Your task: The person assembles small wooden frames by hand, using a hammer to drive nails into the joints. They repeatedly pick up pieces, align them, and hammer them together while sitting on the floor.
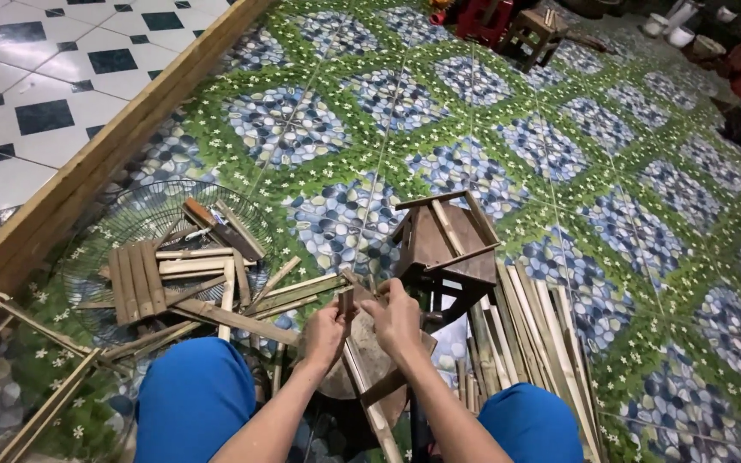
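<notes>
My left hand [326, 330] and my right hand [396, 317] meet in front of me, both closed on a short split bamboo piece [346, 300] held upright between them. A longer bamboo strip [369, 394] slants down from my hands between my knees, which are in blue trousers. Under my hands lies a round wooden block [372, 360]. Just beyond my right hand a small dark wooden stool [443, 240] lies tipped on its side.
A wire fan guard [122, 223] lies at the left with several cut bamboo slats [177, 274] piled on it. Long bamboo strips [542, 334] lie at my right knee. A wooden beam [96, 163] borders the patterned floor mat. Stools and pots stand far back.
</notes>
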